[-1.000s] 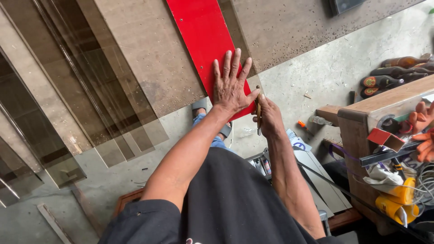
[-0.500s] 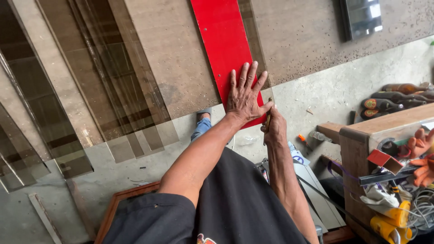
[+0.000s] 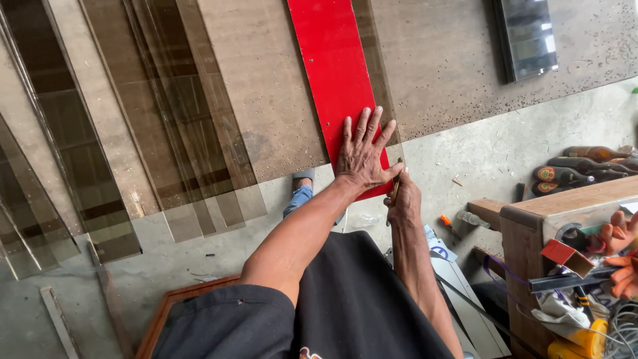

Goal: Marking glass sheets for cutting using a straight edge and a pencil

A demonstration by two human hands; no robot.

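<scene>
Red straightedge (image 3: 332,73) pressed flat by spread left hand (image 3: 362,154), slim cutter (image 3: 395,189) pinched in right hand (image 3: 403,203) at its right edge, tinted glass strips (image 3: 166,133) leaned far left, cluttered wooden bench (image 3: 551,219) near right, concrete floor (image 3: 465,159).

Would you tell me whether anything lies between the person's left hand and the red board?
Nothing visible does. The left hand lies flat on the red board, fingers spread. The right hand holds a thin tool at the board's right edge, beside it.

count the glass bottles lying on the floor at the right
3 at least: dark bottles lying side by side by the wooden bench. The top bottle, the middle bottle and the lowest bottle. A fourth may be hidden behind the bench edge.
</scene>
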